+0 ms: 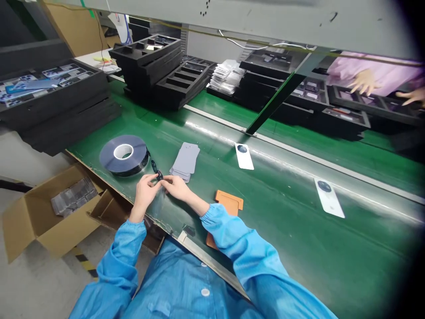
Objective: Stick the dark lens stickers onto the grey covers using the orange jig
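Tabletop (288,230), reel (123,166), carton (64,234) of translucent pieces (75,197)

Left hand (146,192): tape roll (138,149) hogs the room just ahead-left, dark strip (153,165) bridging to both hands | Right hand (177,188): grey cards (186,158) close ahead, orange plate (229,202) rightward, partly under that sleeve (244,239) | I see a way through, ahead-right over green bench (217,153), between cards and nearer white panel (246,161) | Farther that way: slanting post (277,102)

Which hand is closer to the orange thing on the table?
Right. The right hand is left of the orange thing, its blue sleeve crossing in front; the left hand is farther left.
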Motion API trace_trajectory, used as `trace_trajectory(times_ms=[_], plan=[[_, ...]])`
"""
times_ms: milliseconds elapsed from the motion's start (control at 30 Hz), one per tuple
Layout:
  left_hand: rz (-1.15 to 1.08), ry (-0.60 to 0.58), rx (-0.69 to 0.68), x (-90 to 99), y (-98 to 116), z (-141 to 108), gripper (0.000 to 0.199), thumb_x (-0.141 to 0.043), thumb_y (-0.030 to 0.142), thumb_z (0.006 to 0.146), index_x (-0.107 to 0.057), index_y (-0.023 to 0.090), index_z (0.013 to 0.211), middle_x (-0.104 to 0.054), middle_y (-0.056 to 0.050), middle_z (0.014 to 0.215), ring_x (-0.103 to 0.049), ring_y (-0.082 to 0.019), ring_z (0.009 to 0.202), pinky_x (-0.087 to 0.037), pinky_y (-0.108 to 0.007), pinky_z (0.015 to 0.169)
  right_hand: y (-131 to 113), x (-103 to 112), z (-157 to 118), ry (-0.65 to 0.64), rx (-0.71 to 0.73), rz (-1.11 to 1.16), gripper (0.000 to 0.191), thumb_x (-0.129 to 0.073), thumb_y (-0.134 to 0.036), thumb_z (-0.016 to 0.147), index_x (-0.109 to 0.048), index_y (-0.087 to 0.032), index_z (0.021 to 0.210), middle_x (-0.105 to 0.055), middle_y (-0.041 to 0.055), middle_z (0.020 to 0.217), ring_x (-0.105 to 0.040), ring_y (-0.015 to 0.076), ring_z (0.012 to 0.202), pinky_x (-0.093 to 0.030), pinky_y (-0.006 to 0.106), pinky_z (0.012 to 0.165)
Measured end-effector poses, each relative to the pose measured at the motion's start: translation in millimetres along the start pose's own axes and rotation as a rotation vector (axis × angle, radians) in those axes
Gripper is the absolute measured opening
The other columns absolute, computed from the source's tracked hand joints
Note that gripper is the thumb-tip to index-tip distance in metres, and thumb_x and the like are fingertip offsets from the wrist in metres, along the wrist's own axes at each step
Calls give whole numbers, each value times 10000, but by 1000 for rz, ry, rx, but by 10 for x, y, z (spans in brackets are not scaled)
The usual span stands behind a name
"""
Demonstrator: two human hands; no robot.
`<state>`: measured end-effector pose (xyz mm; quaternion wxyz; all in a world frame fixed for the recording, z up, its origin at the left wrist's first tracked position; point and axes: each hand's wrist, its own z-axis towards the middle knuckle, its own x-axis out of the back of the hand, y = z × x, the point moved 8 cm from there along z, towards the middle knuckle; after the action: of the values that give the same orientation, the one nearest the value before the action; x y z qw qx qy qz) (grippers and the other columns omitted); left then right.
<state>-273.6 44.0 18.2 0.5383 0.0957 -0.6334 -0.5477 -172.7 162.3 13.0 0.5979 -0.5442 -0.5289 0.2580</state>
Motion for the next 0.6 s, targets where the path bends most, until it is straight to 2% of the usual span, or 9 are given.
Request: trace_trajectory(times_ms=[100, 167, 467, 600], plan=[[2, 2, -45, -16, 23, -17, 349, -754, 382, 847, -802, 187, 1132, -723, -73, 1152, -572, -81, 574, -524, -288, 683, 15, 10, 36, 9, 1, -15, 335, -512, -204, 975, -799, -175, 1146, -729, -2, 709, -679, 151, 625, -518, 242, 676], [3, 3, -93, -26, 59, -32, 319, -741, 373, 872, -806, 189, 1125, -729, -68, 1126, -572, -85, 586, -531, -290, 701, 54, 34, 25, 25, -18, -9, 349, -506, -177, 962, -805, -167, 1141, -711, -5, 667, -666, 149, 618, -512, 236, 673], [-10, 16, -206, -72, 232, -149, 230, -717, 325, 925, -813, 193, 1087, -752, -61, 1064, -574, -98, 615, -542, -280, 700, 58, 85, -144, 31, 44, 96, 358, -480, -112, 936, -808, -161, 1072, -796, 37, 942, -622, 105, 586, -488, 223, 631], [-17, 14, -244, -67, 373, -343, 189, -721, 310, 927, -806, 201, 1055, -761, -70, 1065, -675, -152, 780, -549, -285, 704, 49, 123, -384, 18, 17, 109, 361, -474, -97, 928, -806, -161, 1055, -793, 31, 937, -640, 106, 611, -494, 227, 658]])
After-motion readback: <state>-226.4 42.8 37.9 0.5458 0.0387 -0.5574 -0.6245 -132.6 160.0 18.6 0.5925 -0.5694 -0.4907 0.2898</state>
